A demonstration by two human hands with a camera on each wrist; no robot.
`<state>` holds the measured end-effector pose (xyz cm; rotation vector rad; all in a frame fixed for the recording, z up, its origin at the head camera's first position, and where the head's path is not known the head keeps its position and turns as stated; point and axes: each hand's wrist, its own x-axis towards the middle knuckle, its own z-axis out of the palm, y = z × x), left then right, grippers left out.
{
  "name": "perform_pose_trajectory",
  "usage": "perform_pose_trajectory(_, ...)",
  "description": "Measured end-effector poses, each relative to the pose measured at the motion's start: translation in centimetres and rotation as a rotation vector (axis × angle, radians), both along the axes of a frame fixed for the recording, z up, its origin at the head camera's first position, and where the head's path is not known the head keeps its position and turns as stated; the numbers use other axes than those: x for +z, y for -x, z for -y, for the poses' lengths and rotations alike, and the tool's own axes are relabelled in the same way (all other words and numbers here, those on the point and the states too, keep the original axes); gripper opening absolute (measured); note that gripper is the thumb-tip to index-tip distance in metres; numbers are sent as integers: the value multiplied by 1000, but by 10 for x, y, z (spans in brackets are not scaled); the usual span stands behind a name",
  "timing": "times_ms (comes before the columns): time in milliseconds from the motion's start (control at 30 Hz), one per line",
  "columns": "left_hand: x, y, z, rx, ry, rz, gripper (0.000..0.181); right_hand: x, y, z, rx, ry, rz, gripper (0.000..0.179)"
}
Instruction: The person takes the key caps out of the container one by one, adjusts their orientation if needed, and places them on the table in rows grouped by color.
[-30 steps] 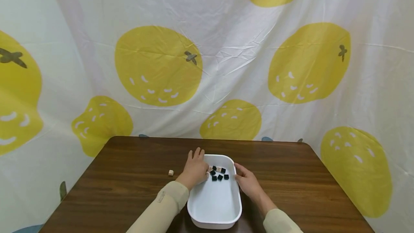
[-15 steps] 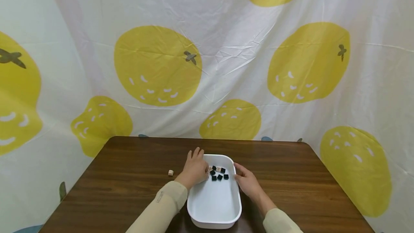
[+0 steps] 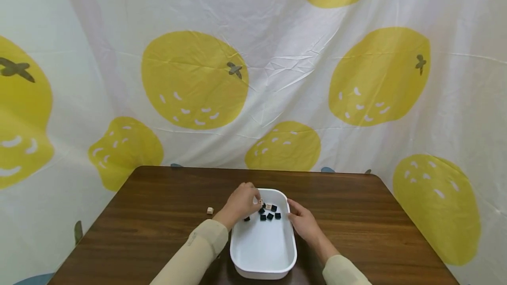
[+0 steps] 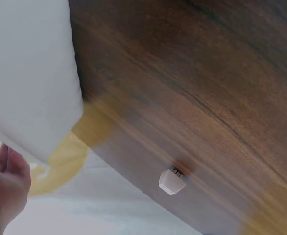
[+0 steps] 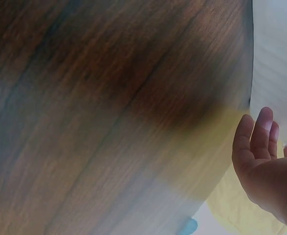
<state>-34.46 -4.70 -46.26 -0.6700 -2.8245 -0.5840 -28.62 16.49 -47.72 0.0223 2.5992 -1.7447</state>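
Note:
In the head view, a white plastic tub (image 3: 263,250) stands lengthwise on the table, with several black keycaps (image 3: 270,217) and a pale keycap (image 3: 269,207) toward its far end. My left hand (image 3: 239,203) reaches over the left rim and pinches a pale keycap with an orange mark (image 3: 260,202) between thumb and fingertips, above the others. A black keycap (image 3: 247,219) shows just under that hand. My right hand (image 3: 305,223) holds the right rim, its fingers against the outer wall in the right wrist view.
A lone pale keycap (image 3: 210,210) lies on the dark wooden table (image 3: 158,232), left of the tub. Its dark underside shows in the left wrist view. Behind the table hangs a white cloth (image 3: 285,78) printed with lemons.
My left hand has drawn its raised fingers together and lifted a pale keycap from the group. A black keycap has come into view beneath it. The right hand stays at the rim.

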Motion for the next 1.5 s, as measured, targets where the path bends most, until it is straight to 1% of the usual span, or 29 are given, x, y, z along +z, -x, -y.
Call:
perform_pose_trajectory(100,1,0,1,-25,-79,63,7,0,0,0,-2,0,-4,48)
perform_pose_trajectory(167,0,0,2,-27,-113,97,6,-1,0,0,-3,3,-3,48)
perform_pose_trajectory(333,-2,0,1,-14,-171,179,7,-2,-1,0,-2,0,-8,47)
perform_pose_trajectory(433,-1,-1,0,-9,-200,210,11,-2,-2,0,-3,-6,-7,47)
perform_pose_trajectory(533,1,-2,0,-4,-220,213,13,-1,-2,0,-5,-4,-4,47)
perform_pose_trajectory(733,1,-1,1,-9,-251,188,11,3,-3,1,-3,9,-7,47)
perform_pose_trajectory(900,1,-1,2,-15,-276,181,12,4,-2,1,1,12,-3,47)
perform_pose_trajectory(1133,3,-2,5,-7,-319,193,13,4,-1,0,6,2,27,47)
perform_pose_trajectory(1267,1,-2,5,-6,-352,205,10,4,-1,0,12,-6,41,48)
perform_pose_trajectory(1500,-1,-3,5,-21,-384,193,5,4,-1,0,14,-8,56,48)
